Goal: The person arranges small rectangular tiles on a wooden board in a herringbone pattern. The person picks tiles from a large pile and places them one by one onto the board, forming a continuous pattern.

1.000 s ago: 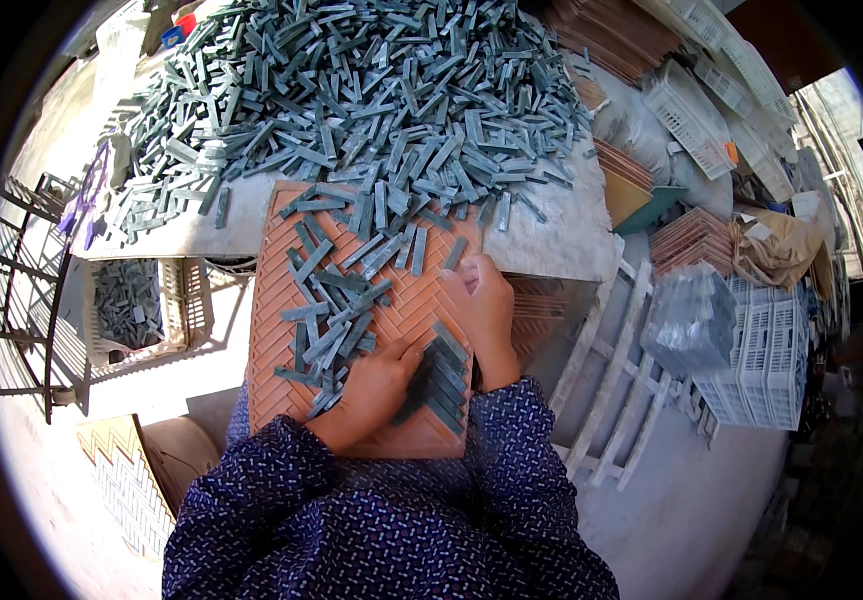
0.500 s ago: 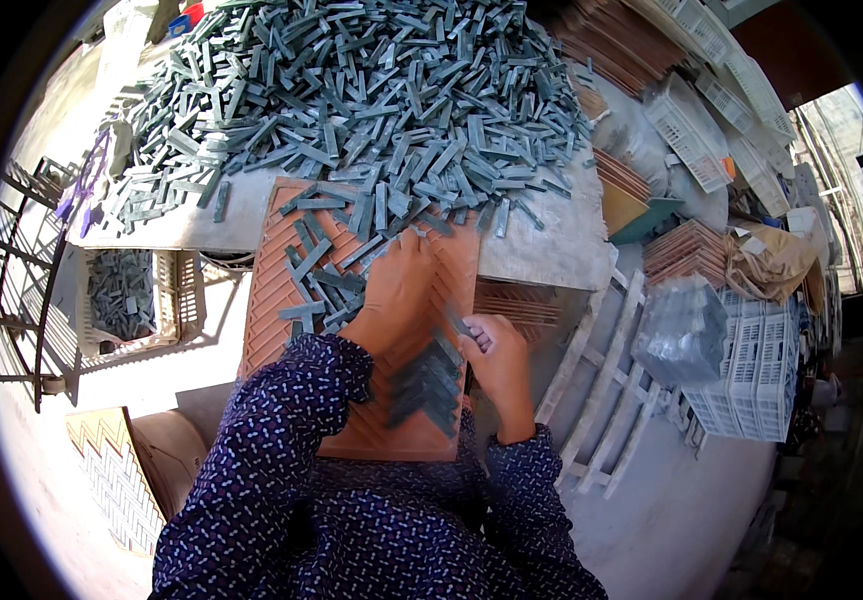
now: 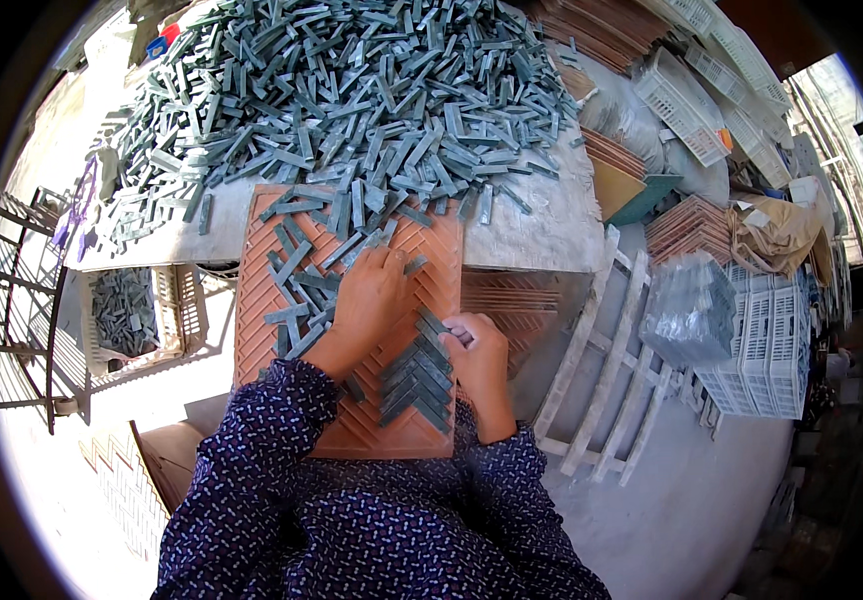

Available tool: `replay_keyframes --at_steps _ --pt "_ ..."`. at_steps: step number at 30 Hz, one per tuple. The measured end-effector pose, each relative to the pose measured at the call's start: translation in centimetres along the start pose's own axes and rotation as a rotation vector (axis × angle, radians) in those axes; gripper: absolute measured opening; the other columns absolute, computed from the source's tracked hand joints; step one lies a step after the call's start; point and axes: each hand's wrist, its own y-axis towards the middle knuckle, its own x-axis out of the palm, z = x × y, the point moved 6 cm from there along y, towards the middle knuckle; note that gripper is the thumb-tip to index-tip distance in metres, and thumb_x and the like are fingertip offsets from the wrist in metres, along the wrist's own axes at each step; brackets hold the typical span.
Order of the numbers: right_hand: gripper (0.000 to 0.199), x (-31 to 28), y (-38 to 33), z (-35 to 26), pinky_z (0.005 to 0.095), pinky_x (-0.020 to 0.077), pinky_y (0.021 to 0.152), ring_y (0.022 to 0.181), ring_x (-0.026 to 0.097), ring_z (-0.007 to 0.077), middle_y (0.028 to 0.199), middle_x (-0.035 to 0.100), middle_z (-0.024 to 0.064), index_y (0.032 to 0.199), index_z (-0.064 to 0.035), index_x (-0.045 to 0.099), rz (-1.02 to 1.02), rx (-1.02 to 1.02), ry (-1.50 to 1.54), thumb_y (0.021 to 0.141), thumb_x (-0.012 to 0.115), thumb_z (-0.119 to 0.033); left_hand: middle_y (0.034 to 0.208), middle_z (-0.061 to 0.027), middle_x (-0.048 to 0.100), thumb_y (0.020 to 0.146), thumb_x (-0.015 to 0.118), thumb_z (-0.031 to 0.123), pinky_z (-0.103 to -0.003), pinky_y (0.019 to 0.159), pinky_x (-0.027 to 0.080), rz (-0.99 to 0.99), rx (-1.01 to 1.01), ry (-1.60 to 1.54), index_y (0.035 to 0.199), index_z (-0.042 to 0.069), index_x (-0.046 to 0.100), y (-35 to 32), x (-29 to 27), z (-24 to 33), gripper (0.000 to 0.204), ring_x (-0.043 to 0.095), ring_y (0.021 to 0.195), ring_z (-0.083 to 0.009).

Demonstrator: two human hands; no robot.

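Note:
An orange mould board (image 3: 351,440) with herringbone grooves lies in front of me, its far end on the table. On its near right part, dark green-grey stone strips (image 3: 416,375) sit in a chevron pattern. My right hand (image 3: 478,352) is closed, fingers curled, at the right end of the uppermost strip (image 3: 432,320) of that pattern. Over the board's middle, my left hand (image 3: 369,300) is closed with fingertips down, and a short strip (image 3: 415,265) sticks out beside them. Loose strips (image 3: 296,285) lie on the board to the left of that hand, partly covered by it.
A large heap of stone strips (image 3: 351,100) covers the table (image 3: 541,235) beyond the board. At the left stands a crate (image 3: 166,300) of strips. Stacked orange boards (image 3: 686,240), white plastic crates (image 3: 761,350) and a slatted pallet (image 3: 601,370) stand at the right.
My right hand has brought a strip down and left onto the top of the chevron pattern. My left hand has shifted slightly, and a strip now shows at its fingertips. The view has moved a little.

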Motion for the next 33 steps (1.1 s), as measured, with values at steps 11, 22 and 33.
replay_keyframes --at_steps 11,22,33 --pt "0.022 -0.6 -0.4 1.5 0.0248 0.0476 0.06 0.066 0.058 0.0117 0.082 0.064 0.0081 0.098 0.0007 0.066 -0.02 0.091 0.254 0.077 0.071 -0.006 0.093 -0.0133 0.057 0.073 0.064 0.004 -0.038 0.076 0.047 -0.182 -0.045 -0.11 0.103 0.0 0.057 -8.2 -2.9 3.0 0.031 0.054 0.087 -0.0314" --pt "0.017 -3.5 -3.4 1.3 0.0239 0.0462 0.059 0.066 0.058 0.011 0.083 0.065 0.0078 0.095 0.0004 0.066 0.132 0.028 0.175 0.08 0.068 -0.006 0.095 -0.014 0.054 0.076 0.059 0.003 -0.038 0.076 0.048 -0.266 -0.066 -0.081 0.108 -0.002 0.054 -9.0 -3.3 3.1 0.033 0.054 0.088 -0.0311" --pt "0.026 0.8 -2.5 -5.0 0.0322 0.0512 0.066 0.077 0.061 0.0229 0.096 0.059 0.0096 0.106 -0.0051 0.065 -0.067 -0.433 -0.135 0.08 0.063 0.0 0.092 -0.0146 0.054 0.077 0.055 0.002 -0.039 0.075 0.049 -0.356 -0.064 -0.106 0.111 -0.002 0.055 -8.8 -2.7 2.2 0.034 0.057 0.088 -0.0314"
